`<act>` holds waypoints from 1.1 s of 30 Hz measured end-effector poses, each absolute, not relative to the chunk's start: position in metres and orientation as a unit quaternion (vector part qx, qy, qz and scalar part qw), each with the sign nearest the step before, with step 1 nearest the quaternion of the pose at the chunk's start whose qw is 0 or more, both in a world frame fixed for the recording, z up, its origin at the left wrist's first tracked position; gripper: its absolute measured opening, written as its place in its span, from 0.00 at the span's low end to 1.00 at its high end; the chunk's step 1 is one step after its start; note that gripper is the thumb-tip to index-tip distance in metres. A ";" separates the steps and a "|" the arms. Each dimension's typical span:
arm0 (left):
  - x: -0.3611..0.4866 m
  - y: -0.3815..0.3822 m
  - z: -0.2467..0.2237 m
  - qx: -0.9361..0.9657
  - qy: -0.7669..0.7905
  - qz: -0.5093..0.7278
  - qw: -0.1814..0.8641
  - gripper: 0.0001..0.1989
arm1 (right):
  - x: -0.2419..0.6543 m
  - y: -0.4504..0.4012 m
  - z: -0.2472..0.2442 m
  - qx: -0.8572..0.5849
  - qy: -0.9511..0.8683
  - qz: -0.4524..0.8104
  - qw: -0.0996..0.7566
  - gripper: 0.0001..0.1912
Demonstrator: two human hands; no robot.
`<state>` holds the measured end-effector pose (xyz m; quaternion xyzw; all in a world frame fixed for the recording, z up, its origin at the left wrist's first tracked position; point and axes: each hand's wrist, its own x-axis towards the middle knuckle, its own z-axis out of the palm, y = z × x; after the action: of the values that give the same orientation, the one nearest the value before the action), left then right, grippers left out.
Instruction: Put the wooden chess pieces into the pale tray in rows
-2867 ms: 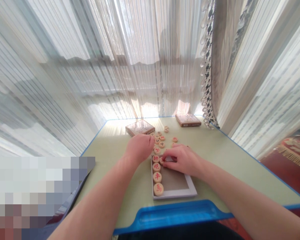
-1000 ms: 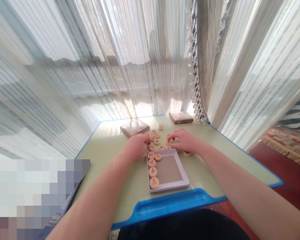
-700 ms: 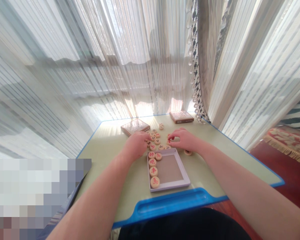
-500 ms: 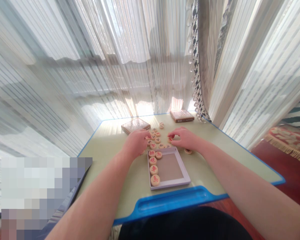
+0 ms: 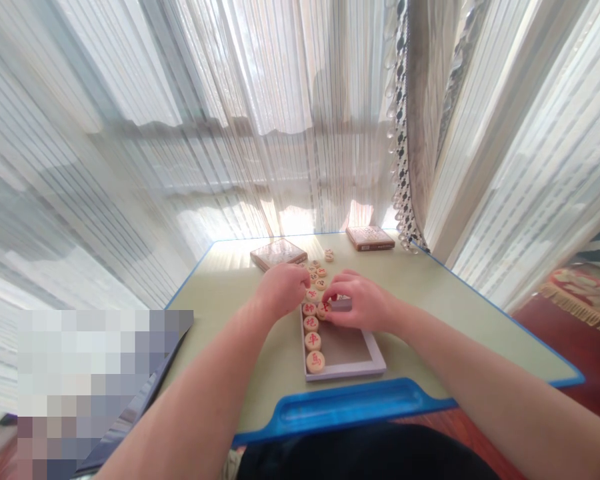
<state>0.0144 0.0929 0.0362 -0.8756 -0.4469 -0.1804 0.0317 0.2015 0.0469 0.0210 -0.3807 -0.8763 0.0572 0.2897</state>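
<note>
- I record a sheer striped curtain (image 5: 230,200) hanging behind everything, beyond the open box.
- Folding table (image 5: 455,287): pale green top, blue edge; I find it bearing the open box near its moulded trough (image 5: 350,403).
- Open box (image 5: 377,353): shallow, white-rimmed, lying flat.
- Two closed xiangqi boxes: one (image 5: 279,253) beyond the open box to its left, the other (image 5: 371,238) farther beyond, to its right.
- Left hand (image 5: 283,290): just beyond the open box's far left corner, fingers curled over loose pieces (image 5: 321,284); I cannot tell whether they hold one.
- Right hand (image 5: 357,301): over the open box's far edge, thumb and forefinger narrow at a red-marked piece (image 5: 323,310); whether they grip it, I cannot tell.
- Pieces: four red ones, general (image 5: 309,309), cannon (image 5: 311,323), chariot (image 5: 313,341) and horse (image 5: 315,361), line the open box's left wall; the loose pieces lie beyond it.
</note>
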 end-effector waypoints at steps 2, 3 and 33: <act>0.015 0.093 0.036 -0.875 -0.448 -0.180 0.033 0.14 | 0.200 0.047 0.018 -0.386 -0.879 0.047 0.278 0.08; 0.015 0.092 0.036 -0.875 -0.449 -0.180 0.034 0.14 | 0.199 0.048 0.016 -0.387 -0.879 0.044 0.275 0.08; 0.012 0.096 0.033 -0.879 -0.436 -0.191 0.039 0.19 | 0.218 0.068 0.016 -0.467 -0.826 0.032 0.316 0.13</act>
<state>0.0117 0.0961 0.0327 -0.8786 -0.4361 -0.1906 0.0389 0.2178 0.0676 0.0163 -0.4666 -0.8256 0.0319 0.3158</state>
